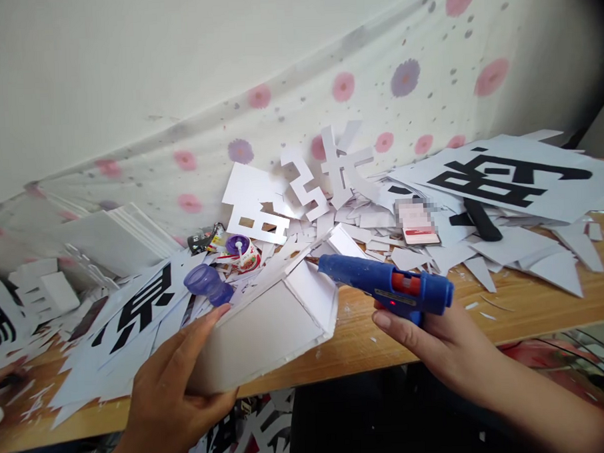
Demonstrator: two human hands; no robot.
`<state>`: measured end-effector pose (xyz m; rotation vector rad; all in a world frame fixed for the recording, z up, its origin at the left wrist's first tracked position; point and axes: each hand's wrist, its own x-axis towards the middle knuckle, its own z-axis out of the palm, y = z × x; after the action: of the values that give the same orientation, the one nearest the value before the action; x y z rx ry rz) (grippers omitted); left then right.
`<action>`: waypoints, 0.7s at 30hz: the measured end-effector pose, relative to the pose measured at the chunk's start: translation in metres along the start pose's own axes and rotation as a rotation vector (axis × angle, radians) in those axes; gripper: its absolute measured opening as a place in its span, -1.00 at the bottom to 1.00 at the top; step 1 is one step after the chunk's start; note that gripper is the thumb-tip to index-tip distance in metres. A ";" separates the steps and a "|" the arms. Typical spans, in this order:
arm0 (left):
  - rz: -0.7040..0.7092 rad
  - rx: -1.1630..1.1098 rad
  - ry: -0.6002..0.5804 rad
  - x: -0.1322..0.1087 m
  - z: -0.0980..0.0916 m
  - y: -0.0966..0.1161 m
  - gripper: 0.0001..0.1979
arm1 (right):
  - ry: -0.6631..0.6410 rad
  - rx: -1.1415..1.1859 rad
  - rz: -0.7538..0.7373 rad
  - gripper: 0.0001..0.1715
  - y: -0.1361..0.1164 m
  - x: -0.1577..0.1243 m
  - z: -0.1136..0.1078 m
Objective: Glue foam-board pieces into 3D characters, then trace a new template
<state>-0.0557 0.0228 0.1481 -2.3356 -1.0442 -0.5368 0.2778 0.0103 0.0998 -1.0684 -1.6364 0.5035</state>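
- At the far left edge, another person's hand (pixel 6 378) is near some white scraps; I cannot tell what it holds.
- A paper with 1 big black sign (pixel 145 300) lies on the wooden table (pixel 364 337).
- The left hand (pixel 163 386) grips the near end of a white box (pixel 261 335), fingers on top and thumb below.
- A purple jar (pixel 209 284) sits just behind that hand.
- The white box is tipped, held up at the table's front edge.
- The blue glue gun (pixel 384 283) points its tip at the box's top edge; I cannot tell if they touch. The step looks like gluing a seam. The next move seems to need 2 steady hands and a slow tip.
- The right hand (pixel 445 346) is wrapped around the gun's handle.
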 end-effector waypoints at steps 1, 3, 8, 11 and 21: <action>0.006 0.000 0.008 0.001 0.000 0.001 -0.20 | 0.003 0.002 -0.006 -0.83 -0.001 0.000 0.000; 0.015 0.000 0.024 0.001 -0.001 0.002 -0.19 | 0.000 0.016 -0.014 -0.81 -0.002 -0.002 -0.001; 0.019 0.004 0.047 -0.001 0.001 0.003 -0.19 | -0.036 0.070 -0.003 -0.77 -0.006 -0.006 -0.002; 0.018 0.004 0.058 -0.002 0.002 0.002 -0.24 | -0.036 0.054 -0.013 -0.71 -0.010 -0.008 -0.006; 0.006 0.015 0.049 -0.010 0.005 0.000 -0.27 | -0.081 0.044 -0.075 -0.73 -0.018 -0.010 -0.012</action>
<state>-0.0613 0.0205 0.1384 -2.3002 -1.0155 -0.5784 0.2824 -0.0100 0.1125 -0.9617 -1.7221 0.5371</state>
